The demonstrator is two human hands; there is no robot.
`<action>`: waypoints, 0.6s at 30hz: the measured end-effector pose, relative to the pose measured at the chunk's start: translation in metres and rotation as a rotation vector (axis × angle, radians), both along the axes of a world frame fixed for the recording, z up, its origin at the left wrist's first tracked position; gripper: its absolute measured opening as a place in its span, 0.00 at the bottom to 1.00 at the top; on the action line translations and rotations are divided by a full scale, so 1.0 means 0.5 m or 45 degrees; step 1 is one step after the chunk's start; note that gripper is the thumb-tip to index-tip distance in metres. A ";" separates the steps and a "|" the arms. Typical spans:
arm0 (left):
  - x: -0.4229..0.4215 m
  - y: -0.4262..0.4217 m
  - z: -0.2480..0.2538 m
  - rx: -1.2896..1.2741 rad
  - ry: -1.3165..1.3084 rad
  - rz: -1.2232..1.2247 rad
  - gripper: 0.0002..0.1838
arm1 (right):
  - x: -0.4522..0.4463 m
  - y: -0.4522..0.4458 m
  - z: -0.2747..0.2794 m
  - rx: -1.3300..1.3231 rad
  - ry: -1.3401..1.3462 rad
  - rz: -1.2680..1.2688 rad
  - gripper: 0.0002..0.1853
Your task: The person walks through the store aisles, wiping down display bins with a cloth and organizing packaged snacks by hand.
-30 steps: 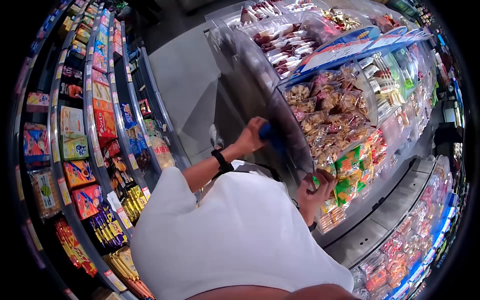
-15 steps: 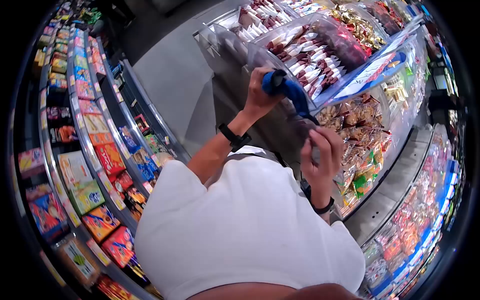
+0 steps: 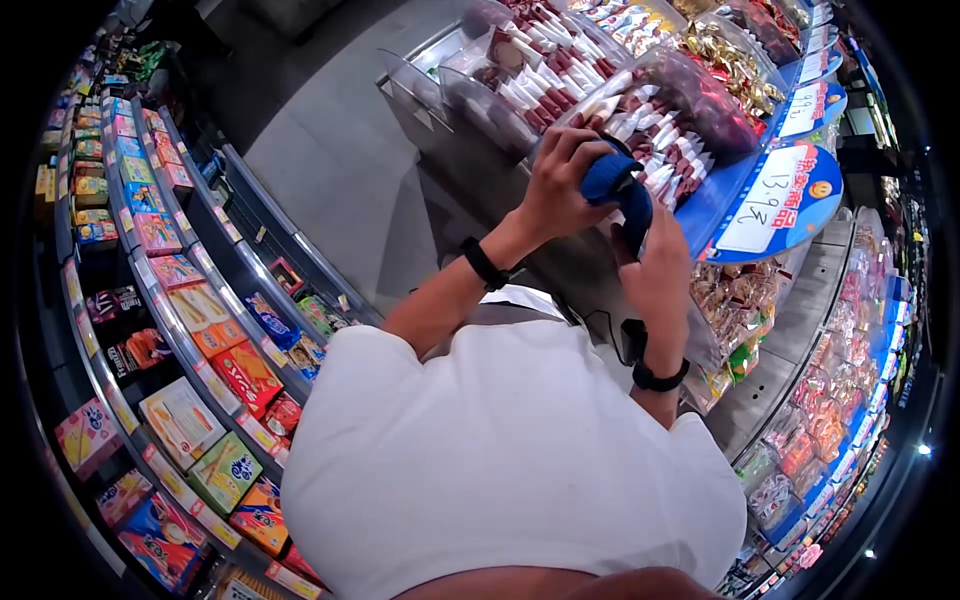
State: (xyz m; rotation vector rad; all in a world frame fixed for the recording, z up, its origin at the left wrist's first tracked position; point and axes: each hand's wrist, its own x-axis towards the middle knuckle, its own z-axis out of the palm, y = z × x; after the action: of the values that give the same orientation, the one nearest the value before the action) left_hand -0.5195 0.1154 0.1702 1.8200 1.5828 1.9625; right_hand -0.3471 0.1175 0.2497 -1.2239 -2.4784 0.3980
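Note:
A bunched blue cloth [image 3: 608, 178] is stretched between my two hands above the edge of the candy bins; its folds make its exact kind hard to tell. My left hand [image 3: 562, 185], with a black band on the wrist, has its fingers closed round the upper left end. The lower right end is gripped by my right hand [image 3: 657, 280], thumb against the dark underside, back of the hand toward me. Just beyond the cloth, a clear bin holds white-and-brown wrapped sweets [image 3: 668, 160].
A blue price sign [image 3: 780, 205] juts out to the right of my hands. Below it lie more wrapped snacks [image 3: 735, 300]. Shelves of boxed snacks [image 3: 225, 470] run along my left. Bagged goods [image 3: 825, 420] line the right side. Grey floor [image 3: 320, 150] shows ahead.
My right hand has moved up and closed on the lower end of the cloth. My left hand has shifted right with it. The view has turned slightly, showing more of the price signs.

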 end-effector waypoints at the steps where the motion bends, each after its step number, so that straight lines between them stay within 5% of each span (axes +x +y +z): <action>1: -0.016 0.003 -0.007 -0.021 -0.030 0.054 0.31 | -0.010 0.006 -0.002 -0.002 0.002 -0.006 0.33; 10: -0.159 0.016 -0.097 -0.512 -0.408 -0.020 0.30 | -0.053 0.012 -0.017 0.070 -0.106 -0.215 0.20; 18: -0.049 -0.024 -0.063 -0.092 0.196 -0.049 0.32 | -0.054 0.013 -0.019 0.064 -0.084 -0.246 0.17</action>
State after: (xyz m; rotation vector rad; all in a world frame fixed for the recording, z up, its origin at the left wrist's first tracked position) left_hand -0.5443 0.1035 0.1390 1.9997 1.6223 1.7635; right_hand -0.3740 0.1242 0.2399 -1.4610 -2.3804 0.2468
